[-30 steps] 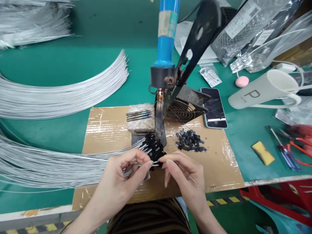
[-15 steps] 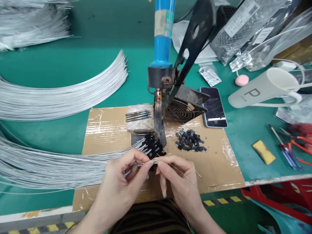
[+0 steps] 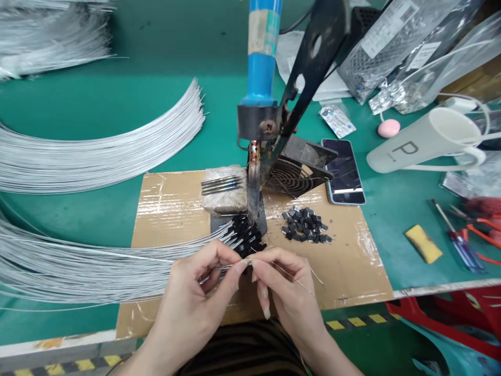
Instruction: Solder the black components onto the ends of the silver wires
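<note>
My left hand (image 3: 201,292) pinches the end of a grey wire between thumb and forefinger, over the cardboard's front part. Its fingertips nearly meet those of my right hand (image 3: 285,279), which is closed on thin solder wire; the solder's loose strands stick out to the right. Whatever sits between the fingertips is too small to make out. Just behind them lies a bundle of grey wires (image 3: 117,266) with black pieces (image 3: 247,235) at its ends. Above these, a soldering iron (image 3: 254,188) hangs tip down from a black bracket (image 3: 309,62).
On the cardboard (image 3: 352,261) are small black parts (image 3: 305,224) and a wrapped block (image 3: 225,201). A fan (image 3: 297,169) stands behind, beside a phone (image 3: 344,172). Farther right are a mug (image 3: 422,143), a yellow sponge (image 3: 423,244) and tools. Another wire bundle (image 3: 117,159) lies at left.
Both hands stay almost in place, with their fingertips still together. The lower fingers of my right hand have shifted slightly.
</note>
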`<state>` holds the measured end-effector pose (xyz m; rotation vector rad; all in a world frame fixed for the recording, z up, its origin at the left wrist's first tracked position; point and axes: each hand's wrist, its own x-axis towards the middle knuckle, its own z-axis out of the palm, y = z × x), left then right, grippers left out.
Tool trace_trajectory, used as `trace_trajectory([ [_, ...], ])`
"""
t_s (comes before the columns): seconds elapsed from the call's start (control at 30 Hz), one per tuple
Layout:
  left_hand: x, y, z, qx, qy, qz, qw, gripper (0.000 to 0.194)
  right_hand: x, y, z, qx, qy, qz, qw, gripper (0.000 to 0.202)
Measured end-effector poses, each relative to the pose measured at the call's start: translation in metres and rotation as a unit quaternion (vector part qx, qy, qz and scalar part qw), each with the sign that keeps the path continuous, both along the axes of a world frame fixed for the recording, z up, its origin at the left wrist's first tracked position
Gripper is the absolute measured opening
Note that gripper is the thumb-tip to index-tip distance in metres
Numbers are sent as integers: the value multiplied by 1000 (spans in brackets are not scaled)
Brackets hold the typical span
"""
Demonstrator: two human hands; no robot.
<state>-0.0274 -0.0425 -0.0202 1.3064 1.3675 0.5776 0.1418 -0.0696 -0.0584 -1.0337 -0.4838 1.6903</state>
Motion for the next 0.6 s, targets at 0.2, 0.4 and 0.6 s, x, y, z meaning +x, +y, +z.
trace_trajectory([
  [0.2,2,0,1,3,-1,4,1000,24,0,0,-1,2,16,0,1000,10],
  [0.4,2,-1,2,16,1,3,1000,23,2,3,1,-18,38,-1,999,13],
  [0.6,5,3,3,7,-19,-2,1000,23,3,9,5,-52,85,9,995,19],
])
